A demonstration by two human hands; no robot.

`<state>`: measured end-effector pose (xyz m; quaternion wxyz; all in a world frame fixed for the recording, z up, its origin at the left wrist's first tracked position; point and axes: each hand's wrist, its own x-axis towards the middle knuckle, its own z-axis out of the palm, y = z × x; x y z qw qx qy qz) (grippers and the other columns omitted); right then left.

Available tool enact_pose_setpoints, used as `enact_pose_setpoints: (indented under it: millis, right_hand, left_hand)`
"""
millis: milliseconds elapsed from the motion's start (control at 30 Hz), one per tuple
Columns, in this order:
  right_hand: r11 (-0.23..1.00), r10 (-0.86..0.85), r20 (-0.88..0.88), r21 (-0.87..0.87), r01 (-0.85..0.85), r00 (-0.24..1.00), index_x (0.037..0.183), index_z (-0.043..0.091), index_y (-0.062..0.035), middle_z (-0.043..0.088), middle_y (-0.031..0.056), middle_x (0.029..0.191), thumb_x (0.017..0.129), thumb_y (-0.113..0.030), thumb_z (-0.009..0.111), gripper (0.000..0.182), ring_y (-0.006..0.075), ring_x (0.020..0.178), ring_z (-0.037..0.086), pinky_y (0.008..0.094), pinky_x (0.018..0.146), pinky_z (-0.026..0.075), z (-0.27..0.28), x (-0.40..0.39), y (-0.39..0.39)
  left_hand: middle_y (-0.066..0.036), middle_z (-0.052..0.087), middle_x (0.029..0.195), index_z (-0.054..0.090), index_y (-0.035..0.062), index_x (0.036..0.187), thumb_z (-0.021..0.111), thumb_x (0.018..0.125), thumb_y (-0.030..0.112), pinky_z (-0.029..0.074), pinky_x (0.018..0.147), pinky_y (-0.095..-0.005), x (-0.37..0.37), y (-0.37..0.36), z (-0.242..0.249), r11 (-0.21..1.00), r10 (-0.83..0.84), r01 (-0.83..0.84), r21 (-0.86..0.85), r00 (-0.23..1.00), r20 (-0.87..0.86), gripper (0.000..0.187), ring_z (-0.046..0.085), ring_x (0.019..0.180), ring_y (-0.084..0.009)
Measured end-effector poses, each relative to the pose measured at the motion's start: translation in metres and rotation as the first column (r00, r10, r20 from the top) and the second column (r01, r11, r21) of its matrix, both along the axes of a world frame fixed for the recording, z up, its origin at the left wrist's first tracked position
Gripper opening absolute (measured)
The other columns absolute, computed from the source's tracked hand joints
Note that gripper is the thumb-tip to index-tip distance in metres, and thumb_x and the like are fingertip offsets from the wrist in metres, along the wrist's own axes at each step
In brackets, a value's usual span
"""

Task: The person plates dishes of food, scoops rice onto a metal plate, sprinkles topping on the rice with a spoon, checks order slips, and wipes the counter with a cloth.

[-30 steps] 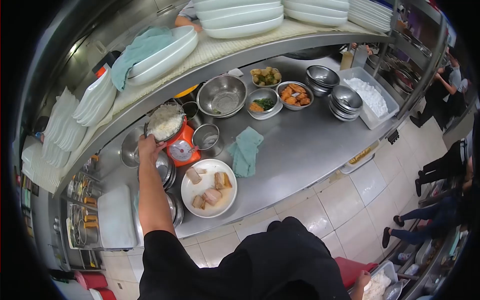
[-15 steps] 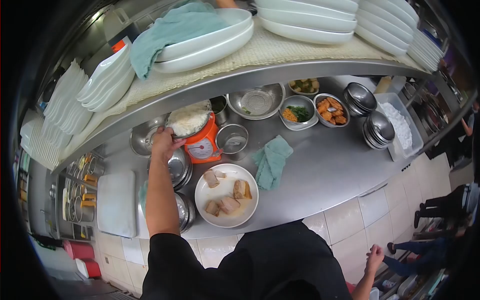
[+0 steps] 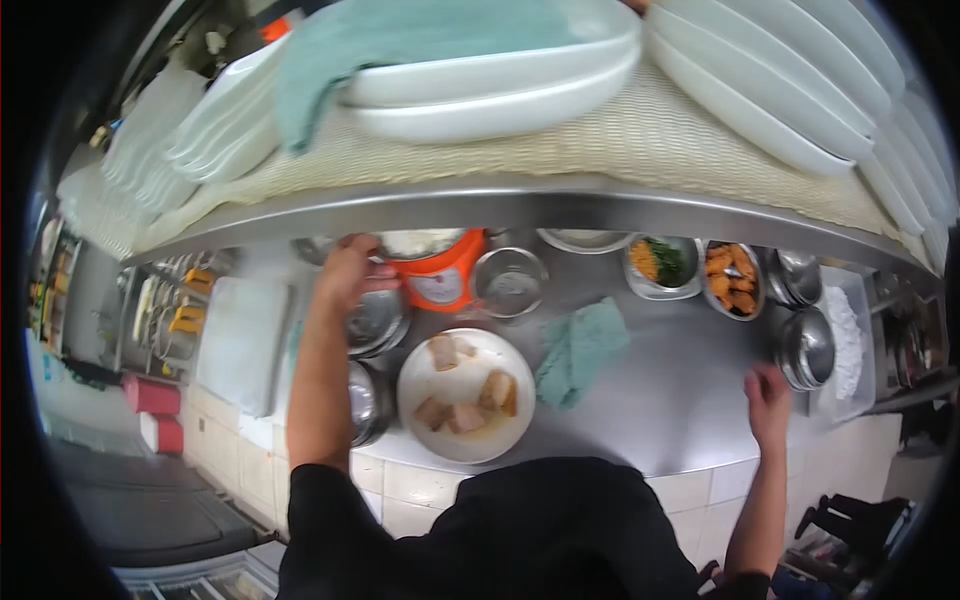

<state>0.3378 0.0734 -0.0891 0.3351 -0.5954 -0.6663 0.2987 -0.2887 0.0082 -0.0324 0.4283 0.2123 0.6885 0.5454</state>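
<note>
Steel surface [image 3: 670, 400] under a shelf [image 3: 540, 205]: white food [image 3: 425, 241] tops an orange scale [image 3: 438, 288], just beside the left hand [image 3: 350, 270], its fingers half curled, grip unclear; the right hand [image 3: 768, 395], loosely curled, contents unclear, is near stacked metal bowls [image 3: 806, 350]

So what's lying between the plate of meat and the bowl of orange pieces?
Between the plate and the bowl lies a crumpled teal cloth, then bare steel counter, in the head view.
</note>
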Motion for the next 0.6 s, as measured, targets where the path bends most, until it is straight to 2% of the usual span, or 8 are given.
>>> enact_pose_setpoints:
  millis: [33, 100, 167, 200, 267, 433, 533, 600]
  right_hand:
    - [0.995, 0.072, 0.115, 0.061, -0.079, 0.991, 0.099, 0.064, 0.0, 0.059, 0.0057, 0.081, 0.088, -0.01, 0.065, 0.015, 0.0125, 0.069, 0.054, 0.0256, 0.065, 0.046, 0.003, -0.005, 0.022]
    - [0.991, 0.062, 0.075, 0.112, -0.07, 0.995, 0.102, 0.067, -0.0016, 0.061, 0.0081, 0.084, 0.086, -0.009, 0.066, 0.018, 0.0161, 0.076, 0.06, 0.0277, 0.067, 0.048, 0.007, -0.024, 0.066]
    - [0.989, 0.013, 0.086, 0.148, -0.026, 0.996, 0.098, 0.067, -0.0019, 0.062, 0.0093, 0.087, 0.085, -0.011, 0.068, 0.016, 0.0175, 0.077, 0.061, 0.0292, 0.068, 0.049, 0.014, -0.041, 0.111]
    - [0.968, 0.051, 0.405, 0.204, -0.144, 0.913, 0.103, 0.065, -0.0015, 0.063, 0.0105, 0.092, 0.087, -0.012, 0.066, 0.019, 0.0187, 0.081, 0.063, 0.0294, 0.07, 0.051, 0.004, -0.026, 0.14]
    - [0.947, 0.003, 0.563, 0.264, -0.183, 0.826, 0.104, 0.065, -0.0014, 0.063, 0.0107, 0.093, 0.088, -0.012, 0.066, 0.02, 0.0189, 0.082, 0.063, 0.0295, 0.07, 0.052, -0.005, -0.017, 0.196]
    - [0.991, 0.006, 0.444, 0.116, -0.064, 0.896, 0.106, 0.063, -0.0011, 0.063, 0.0114, 0.095, 0.088, -0.012, 0.065, 0.021, 0.0196, 0.083, 0.063, 0.0297, 0.07, 0.053, -0.03, 0.012, 0.333]
    - [0.998, 0.054, 0.347, -0.042, -0.042, 0.936, 0.107, 0.063, -0.0009, 0.063, 0.0118, 0.096, 0.088, -0.012, 0.065, 0.022, 0.0201, 0.084, 0.064, 0.0299, 0.07, 0.053, -0.048, 0.017, 0.381]
    - [0.992, 0.079, 0.268, -0.113, -0.05, 0.96, 0.108, 0.062, -0.0008, 0.063, 0.012, 0.097, 0.088, -0.012, 0.065, 0.022, 0.0203, 0.084, 0.064, 0.03, 0.07, 0.054, -0.059, 0.016, 0.4]
  left_hand:
    - [-0.014, 0.057, 0.102, 0.045, -0.0011, 0.122, 0.053, 0.089, 0.02, 0.062, 0.06, -0.0384, -0.004, 0.002, -0.003, 1.0, -0.016, 0.016, 0.001, 1.0, 0.003, 0.04, 0.064, 0.069, -0.0213]
    - [-0.017, 0.058, 0.106, 0.047, -0.0019, 0.123, 0.055, 0.092, 0.029, 0.062, 0.058, -0.0362, -0.005, 0.008, -0.007, 0.998, 0.02, -0.023, -0.066, 0.999, -0.044, 0.044, 0.064, 0.067, -0.0207]
    - [-0.014, 0.062, 0.094, 0.054, 0.0012, 0.118, 0.047, 0.096, 0.042, 0.06, 0.054, -0.0316, 0.002, 0.012, -0.003, 0.997, -0.026, 0.023, -0.068, 0.998, -0.05, 0.047, 0.065, 0.065, -0.0169]
    - [-0.013, 0.063, 0.092, 0.054, 0.0011, 0.118, 0.046, 0.097, 0.041, 0.06, 0.054, -0.031, 0.003, 0.019, -0.011, 0.996, -0.059, 0.057, -0.068, 0.998, -0.029, 0.046, 0.065, 0.065, -0.0169]
    - [-0.012, 0.063, 0.087, 0.054, 0.001, 0.118, 0.044, 0.099, 0.04, 0.059, 0.053, -0.0297, -0.017, 0.02, -0.026, 0.995, -0.056, 0.054, -0.08, 0.998, -0.018, 0.045, 0.066, 0.064, -0.017]
    - [-0.014, 0.064, 0.09, 0.057, -0.0048, 0.108, 0.048, 0.094, 0.017, 0.058, 0.049, -0.0297, 0.012, 0.034, -0.008, 0.989, 0.061, -0.064, -0.137, 0.998, -0.023, 0.027, 0.069, 0.067, -0.0205]
    - [-0.013, 0.064, 0.099, 0.034, 0.0076, 0.135, 0.051, 0.09, 0.01, 0.058, 0.048, -0.0304, 0.027, 0.043, -0.01, 0.996, 0.054, -0.051, -0.073, 0.998, 0.044, 0.047, 0.069, 0.066, -0.0204]
    - [-0.013, 0.062, 0.097, 0.032, 0.0053, 0.137, 0.048, 0.09, 0.008, 0.057, 0.048, -0.0314, 0.054, 0.043, 0.006, 0.987, 0.163, -0.163, -0.015, 0.987, 0.006, 0.05, 0.064, 0.063, -0.0199]
